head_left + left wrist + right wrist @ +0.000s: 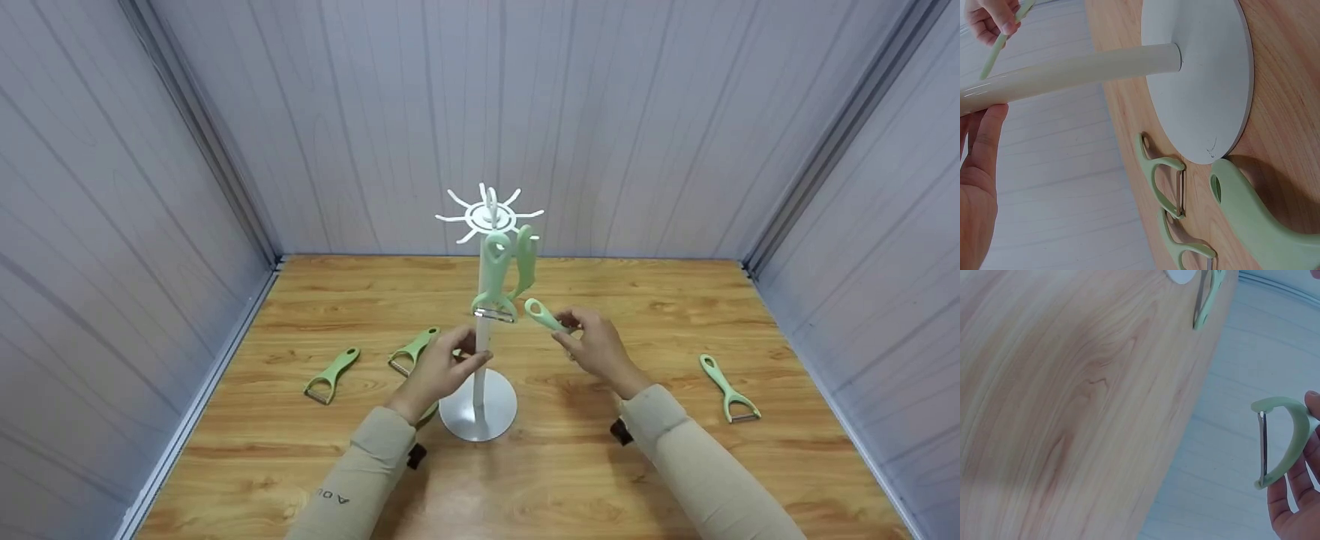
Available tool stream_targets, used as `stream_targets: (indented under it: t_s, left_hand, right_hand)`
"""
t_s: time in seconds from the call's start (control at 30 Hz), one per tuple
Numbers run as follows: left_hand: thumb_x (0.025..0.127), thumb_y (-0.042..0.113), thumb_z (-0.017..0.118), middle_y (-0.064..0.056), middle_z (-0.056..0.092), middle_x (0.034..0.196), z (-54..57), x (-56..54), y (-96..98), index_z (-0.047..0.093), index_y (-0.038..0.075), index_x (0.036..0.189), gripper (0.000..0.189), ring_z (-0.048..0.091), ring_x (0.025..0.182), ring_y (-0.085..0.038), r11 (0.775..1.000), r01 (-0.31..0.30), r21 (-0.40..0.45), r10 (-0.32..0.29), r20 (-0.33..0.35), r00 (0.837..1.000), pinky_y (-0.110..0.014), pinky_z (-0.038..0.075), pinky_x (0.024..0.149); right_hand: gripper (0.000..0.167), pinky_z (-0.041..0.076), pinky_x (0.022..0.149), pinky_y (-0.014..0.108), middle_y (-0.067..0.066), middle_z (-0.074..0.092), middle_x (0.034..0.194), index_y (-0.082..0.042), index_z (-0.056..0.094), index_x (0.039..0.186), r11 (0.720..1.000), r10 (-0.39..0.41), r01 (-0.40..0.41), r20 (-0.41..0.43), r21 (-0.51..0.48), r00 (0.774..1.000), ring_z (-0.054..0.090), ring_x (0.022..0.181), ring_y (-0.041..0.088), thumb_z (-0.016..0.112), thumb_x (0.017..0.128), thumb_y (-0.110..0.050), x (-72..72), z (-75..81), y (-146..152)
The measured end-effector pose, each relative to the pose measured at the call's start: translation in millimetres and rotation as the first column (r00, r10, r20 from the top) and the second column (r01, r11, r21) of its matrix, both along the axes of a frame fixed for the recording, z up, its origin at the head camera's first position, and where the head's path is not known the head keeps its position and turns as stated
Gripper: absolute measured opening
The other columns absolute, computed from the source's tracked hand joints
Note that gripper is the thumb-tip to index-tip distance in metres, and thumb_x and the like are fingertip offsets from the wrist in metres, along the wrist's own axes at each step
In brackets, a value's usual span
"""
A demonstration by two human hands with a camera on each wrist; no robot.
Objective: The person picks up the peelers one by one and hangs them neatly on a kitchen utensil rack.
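A white stand (488,217) has a ring of hooks on top, an upright pole (1100,68) and a round base (499,409). Two light green peelers hang from its hooks: one in front (495,266), the other (526,262) just behind to the right. My left hand (441,367) grips the pole partway up, fingers and thumb at either side. To the right of the pole, my right hand (598,349) pinches another green peeler (1299,433) near its blade end. That peeler's looped handle end points toward the stand, below the hanging peelers and apart from them.
On the wooden table, two peelers (334,375) (412,351) lie left of the stand. Close to the base, another peeler (1264,219) is mostly hidden by my left arm in the head view. One more peeler (726,390) lies far right. Panel walls (360,135) enclose the table.
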State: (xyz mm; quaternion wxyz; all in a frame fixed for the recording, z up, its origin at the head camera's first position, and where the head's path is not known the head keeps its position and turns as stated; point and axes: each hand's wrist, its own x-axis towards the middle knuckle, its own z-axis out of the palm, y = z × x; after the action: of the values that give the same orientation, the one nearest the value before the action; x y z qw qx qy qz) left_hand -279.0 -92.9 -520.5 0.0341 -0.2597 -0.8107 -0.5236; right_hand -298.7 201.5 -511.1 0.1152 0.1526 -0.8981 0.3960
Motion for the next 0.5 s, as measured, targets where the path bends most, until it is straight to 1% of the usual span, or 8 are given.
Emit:
stream_targets:
  t_s: [0.1,0.2,0.23,0.27,0.37,0.43,0.5]
  left_hand:
    - [0.103,0.016,0.076,-0.010,0.077,0.100,-0.3,-0.4,0.3,0.072,0.004,0.112,0.015,0.073,0.093,-0.018,1.000,-0.001,0.005,0.001,-0.007,1.000,-0.027,0.063,0.079]
    - [0.103,0.015,0.077,-0.010,0.077,0.099,-0.4,-0.5,0.3,0.072,0.003,0.111,0.015,0.073,0.092,-0.019,1.000,0.000,0.009,0.000,-0.016,1.000,-0.027,0.063,0.078]
    - [0.103,0.016,0.076,-0.010,0.077,0.099,-0.4,-0.3,0.2,0.072,0.003,0.111,0.016,0.073,0.092,-0.019,1.000,0.001,0.007,-0.001,-0.017,1.000,-0.027,0.063,0.078]
    - [0.103,0.016,0.076,-0.010,0.077,0.100,-0.3,-0.1,0.0,0.072,0.003,0.111,0.016,0.074,0.093,-0.020,1.000,0.003,0.006,-0.003,-0.018,1.000,-0.028,0.064,0.078]
    - [0.104,0.017,0.075,-0.011,0.077,0.102,0.0,0.5,-0.6,0.071,0.003,0.113,0.017,0.075,0.095,-0.023,1.000,0.007,-0.003,-0.007,-0.020,1.000,-0.031,0.065,0.079]
    - [0.105,0.017,0.075,-0.011,0.077,0.103,0.3,0.7,-0.8,0.071,0.004,0.114,0.017,0.075,0.097,-0.024,1.000,0.007,-0.011,-0.008,-0.021,1.000,-0.033,0.066,0.081]
    - [0.105,0.018,0.074,-0.011,0.077,0.103,0.3,0.6,-0.9,0.071,0.003,0.114,0.017,0.076,0.097,-0.025,1.000,0.007,-0.012,-0.007,-0.024,1.000,-0.034,0.066,0.082]
  right_hand:
    - [0.019,0.062,0.077,0.042,0.015,0.075,0.105,0.001,0.075,0.117,1.000,0.002,-0.002,-0.016,-0.015,1.000,0.070,0.094,0.026,0.080,0.099,-0.005,1.7,4.1,-1.8]
    - [0.020,0.058,0.066,0.028,0.015,0.074,0.106,0.001,0.075,0.116,0.999,-0.005,0.004,-0.036,-0.032,0.999,0.069,0.095,0.026,0.080,0.098,-0.004,2.4,7.8,-2.7]
    - [0.020,0.058,0.065,0.027,0.015,0.073,0.106,0.001,0.076,0.116,0.999,-0.008,0.006,-0.043,-0.038,0.999,0.069,0.096,0.026,0.080,0.098,-0.004,2.7,9.4,-3.2]
    - [0.020,0.058,0.068,0.028,0.015,0.073,0.106,0.001,0.076,0.116,0.999,-0.012,0.010,-0.052,-0.041,0.999,0.069,0.097,0.027,0.081,0.097,-0.004,2.9,10.6,-3.4]
    - [0.021,0.058,0.075,0.033,0.015,0.073,0.106,0.000,0.076,0.116,0.998,-0.021,0.017,-0.076,-0.053,0.997,0.068,0.100,0.028,0.082,0.097,-0.005,4.0,15.2,-3.7]
    - [0.020,0.057,0.076,0.034,0.014,0.074,0.106,0.000,0.077,0.116,0.998,-0.020,0.015,-0.090,-0.061,0.996,0.068,0.099,0.028,0.082,0.097,-0.006,5.1,18.7,-4.0]
    - [0.020,0.054,0.075,0.031,0.014,0.074,0.105,-0.001,0.077,0.116,0.997,-0.017,0.009,-0.107,-0.071,0.994,0.069,0.098,0.027,0.082,0.097,-0.007,6.2,21.8,-4.2]
